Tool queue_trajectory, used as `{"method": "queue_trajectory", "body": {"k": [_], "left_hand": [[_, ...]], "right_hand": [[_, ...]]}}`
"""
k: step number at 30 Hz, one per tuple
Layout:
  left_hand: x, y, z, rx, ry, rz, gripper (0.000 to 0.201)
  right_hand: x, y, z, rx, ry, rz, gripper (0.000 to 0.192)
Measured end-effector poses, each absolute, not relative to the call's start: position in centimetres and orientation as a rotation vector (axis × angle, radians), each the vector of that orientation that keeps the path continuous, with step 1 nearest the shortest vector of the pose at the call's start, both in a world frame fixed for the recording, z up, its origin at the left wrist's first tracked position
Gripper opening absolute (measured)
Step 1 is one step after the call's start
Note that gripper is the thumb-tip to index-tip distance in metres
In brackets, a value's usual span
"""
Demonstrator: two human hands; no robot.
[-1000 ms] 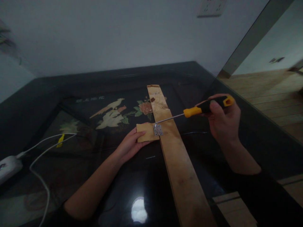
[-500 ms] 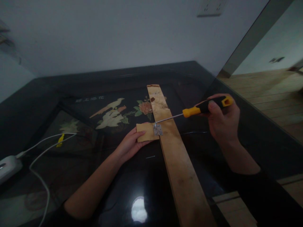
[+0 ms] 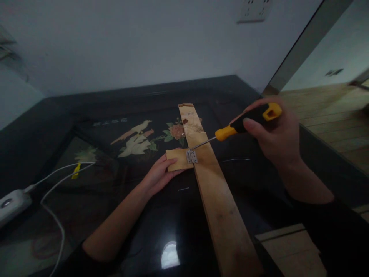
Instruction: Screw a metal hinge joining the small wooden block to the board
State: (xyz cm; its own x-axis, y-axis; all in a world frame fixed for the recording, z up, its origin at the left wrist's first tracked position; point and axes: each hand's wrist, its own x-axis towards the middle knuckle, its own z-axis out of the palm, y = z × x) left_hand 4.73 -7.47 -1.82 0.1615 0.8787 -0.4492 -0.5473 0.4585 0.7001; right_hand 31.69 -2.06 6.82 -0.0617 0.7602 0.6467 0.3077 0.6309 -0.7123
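My left hand point(image 3: 160, 175) grips a small piece of board point(image 3: 178, 159), thumb on top and fingers beneath. Its right edge meets a long wooden plank point(image 3: 223, 200) lying on the table. A small metal hinge point(image 3: 191, 156) spans the joint between them. In my right hand point(image 3: 279, 138) is a screwdriver point(image 3: 226, 132) with a yellow and black handle, my fingers wrapped round it. The shaft slants down to the left, and the tip is at the hinge's upper left corner. Whether a screw sits under the tip is too small to tell.
The glossy dark table point(image 3: 138, 227) carries a bird-and-flower picture. A white power strip point(image 3: 13, 206) with a white cable point(image 3: 54, 217) and yellow tag point(image 3: 76, 171) lies at the left. A small thin metal piece point(image 3: 183, 189) rests left of the plank. Behind is a wall with a socket point(image 3: 253, 10).
My right hand has shifted slightly right, and the screwdriver handle now tilts up more steeply. Its tip stays at the hinge. My left hand keeps its hold on the small board.
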Motion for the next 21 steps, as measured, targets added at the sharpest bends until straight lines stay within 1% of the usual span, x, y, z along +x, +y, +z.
{"method": "queue_trajectory", "body": {"k": [3, 10, 15, 21], "left_hand": [[4.7, -7.5, -1.8, 0.429, 0.959, 1.051, 0.053], [5.0, -7.7, -1.3, 0.437, 0.977, 1.054, 0.049], [4.9, -7.8, -1.3, 0.441, 0.959, 1.055, 0.049], [4.8, -7.7, -1.5, 0.426, 0.961, 1.052, 0.056]], "right_hand": [[30.8, -1.6, 9.0, -0.853, -1.807, 0.418, 0.025], [28.9, 0.0, 12.6, -0.788, -2.061, 0.462, 0.03], [27.7, 1.0, 14.4, -0.755, -2.127, 0.654, 0.029], [26.7, 2.1, 14.8, -0.742, -2.078, 0.894, 0.029]]}}
